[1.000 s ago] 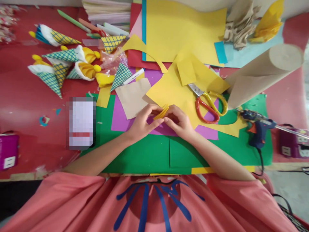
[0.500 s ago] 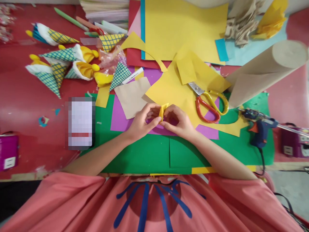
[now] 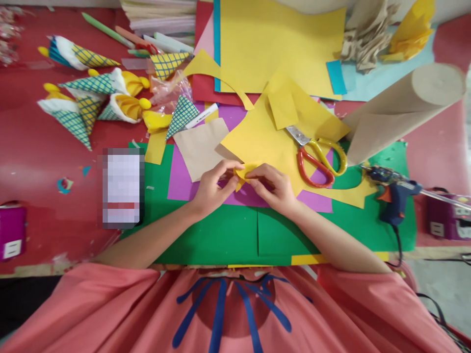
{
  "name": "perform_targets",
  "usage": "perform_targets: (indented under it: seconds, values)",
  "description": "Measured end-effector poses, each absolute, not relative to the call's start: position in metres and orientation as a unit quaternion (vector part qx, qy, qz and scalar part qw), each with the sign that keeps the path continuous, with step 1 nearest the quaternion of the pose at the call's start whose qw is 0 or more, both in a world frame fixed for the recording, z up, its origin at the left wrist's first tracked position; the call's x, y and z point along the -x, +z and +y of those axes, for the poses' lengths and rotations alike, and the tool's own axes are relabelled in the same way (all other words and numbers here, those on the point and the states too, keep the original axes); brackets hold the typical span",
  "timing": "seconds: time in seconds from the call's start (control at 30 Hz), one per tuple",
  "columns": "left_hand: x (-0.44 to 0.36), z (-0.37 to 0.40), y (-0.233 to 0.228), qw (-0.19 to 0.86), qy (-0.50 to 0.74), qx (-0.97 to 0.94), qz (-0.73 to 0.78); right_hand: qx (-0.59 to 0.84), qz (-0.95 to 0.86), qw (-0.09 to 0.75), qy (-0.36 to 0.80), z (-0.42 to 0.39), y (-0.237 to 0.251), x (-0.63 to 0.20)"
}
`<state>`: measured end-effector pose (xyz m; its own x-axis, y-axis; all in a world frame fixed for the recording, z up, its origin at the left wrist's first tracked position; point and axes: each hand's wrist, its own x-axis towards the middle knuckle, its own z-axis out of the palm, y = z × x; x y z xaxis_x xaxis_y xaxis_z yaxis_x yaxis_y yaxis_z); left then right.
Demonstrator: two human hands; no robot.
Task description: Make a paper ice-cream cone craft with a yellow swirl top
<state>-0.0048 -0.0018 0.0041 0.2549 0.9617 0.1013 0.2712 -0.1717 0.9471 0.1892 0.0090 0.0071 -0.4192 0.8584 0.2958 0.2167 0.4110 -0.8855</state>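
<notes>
Between my two hands is a small folded piece of yellow paper (image 3: pixel 242 175), pinched from both sides. My left hand (image 3: pixel 216 189) is closed, its thumb and fingertips on the paper's left part. My right hand (image 3: pixel 273 186) is closed too, gripping the right part, with some fingers curled out of sight. Beneath and beyond the hands lie a large yellow sheet (image 3: pixel 253 132), a beige paper piece (image 3: pixel 200 147) and a purple sheet (image 3: pixel 176 181). Scissors (image 3: pixel 316 164) with one red and one yellow handle rest to the right, blades partly under a yellow strip.
A green mat (image 3: pixel 221 235) covers the near table. Right of me are a glue gun (image 3: pixel 395 196) and a brown paper roll (image 3: pixel 401 110). A phone (image 3: pixel 123 189) lies left. Several paper cones (image 3: pixel 88 81) and a white marker (image 3: pixel 202 116) are at the upper left.
The folded yellow paper has turned and now shows opened-out, wider faces instead of a narrow edge. My fingers have shifted on it, while both hands stay in nearly the same place.
</notes>
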Motion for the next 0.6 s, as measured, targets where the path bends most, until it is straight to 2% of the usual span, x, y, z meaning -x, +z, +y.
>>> perform_targets:
  seconds: [0.13,0.37,0.6]
  values:
    - [0.0044,-0.0018,0.0043,0.426,0.389,-0.658,0.485,0.369,-0.727,0.415,0.403,0.008,0.006,-0.1908]
    - [0.0026,-0.0024,0.0057,0.437,0.431,-0.626,0.482,0.403,-0.705,0.391,0.433,0.0069,0.002,-0.1882]
    - [0.0005,-0.0008,0.0087,0.453,0.418,-0.645,0.451,0.363,-0.721,0.445,0.387,0.0104,0.004,-0.1887]
